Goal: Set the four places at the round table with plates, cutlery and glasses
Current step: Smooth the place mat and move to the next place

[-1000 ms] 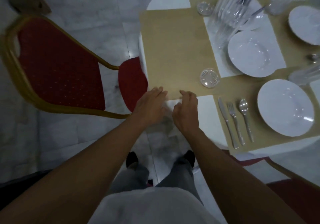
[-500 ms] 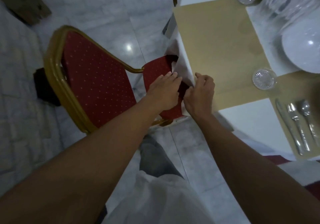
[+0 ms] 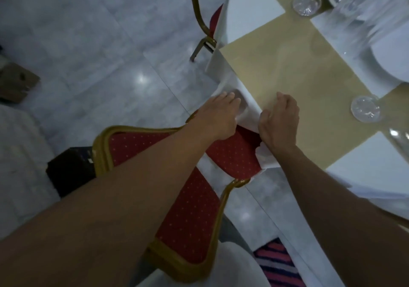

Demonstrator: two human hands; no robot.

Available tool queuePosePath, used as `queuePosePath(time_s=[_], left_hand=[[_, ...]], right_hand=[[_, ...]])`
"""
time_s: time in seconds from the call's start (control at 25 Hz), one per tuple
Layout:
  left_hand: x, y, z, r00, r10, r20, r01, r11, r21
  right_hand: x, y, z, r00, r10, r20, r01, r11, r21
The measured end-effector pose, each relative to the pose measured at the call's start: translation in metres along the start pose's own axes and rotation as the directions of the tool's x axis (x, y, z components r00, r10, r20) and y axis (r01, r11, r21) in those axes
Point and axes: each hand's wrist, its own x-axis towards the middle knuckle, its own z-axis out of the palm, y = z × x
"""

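Observation:
My left hand (image 3: 219, 118) lies with straight fingers on the hanging white tablecloth (image 3: 230, 83) at the table's edge. My right hand (image 3: 280, 120) is curled over the same edge and pinches the cloth beside the bare beige placemat (image 3: 287, 69). One upturned glass (image 3: 365, 109) stands at the mat's near right corner, another glass (image 3: 306, 4) at its far corner. A white plate (image 3: 394, 58) and a blurred cluster of tall glasses (image 3: 371, 9) sit at the top right. No cutlery is in view.
A red chair with a gold frame (image 3: 192, 198) stands right under my arms, its seat tucked beneath the cloth. A second chair (image 3: 205, 20) is at the table's far side. A dark box (image 3: 70, 169) and a cardboard piece (image 3: 15, 83) lie on the marble floor.
I have shifted left around the table, so the chair now sits below my arms. Both hands have moved along the table edge, still on the cloth. The cutlery and near plate left the view.

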Motion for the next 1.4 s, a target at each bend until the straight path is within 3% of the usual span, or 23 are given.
queuePosePath(time_s=[0.24, 0.44, 0.84, 1.12, 1.24, 1.4], left_hand=[[0.051, -0.042, -0.023, 0.973, 0.161, 0.165, -0.184, 0.973, 0.136], [0.066, -0.079, -0.052, 0.915, 0.343, 0.214, -0.378, 0.913, 0.152], [0.101, -0.156, -0.121, 0.79, 0.561, 0.248, -0.603, 0.784, 0.145], [0.207, -0.14, -0.154, 0.704, 0.632, 0.326, -0.702, 0.689, 0.181], [0.258, -0.116, -0.167, 0.633, 0.67, 0.389, -0.767, 0.612, 0.194], [0.318, -0.078, -0.185, 0.545, 0.719, 0.432, -0.833, 0.523, 0.18]], right_hand=[[0.015, -0.021, 0.017, 0.986, 0.168, -0.005, -0.168, 0.985, 0.028], [0.009, -0.058, 0.03, 0.961, 0.271, -0.051, -0.266, 0.96, 0.083], [0.036, -0.163, 0.065, 0.883, 0.443, -0.159, -0.431, 0.896, 0.104], [0.136, -0.145, 0.068, 0.716, 0.629, -0.302, -0.591, 0.777, 0.217], [0.175, -0.132, 0.061, 0.603, 0.733, -0.313, -0.681, 0.678, 0.276], [0.201, -0.122, 0.045, 0.541, 0.787, -0.297, -0.732, 0.614, 0.296]])
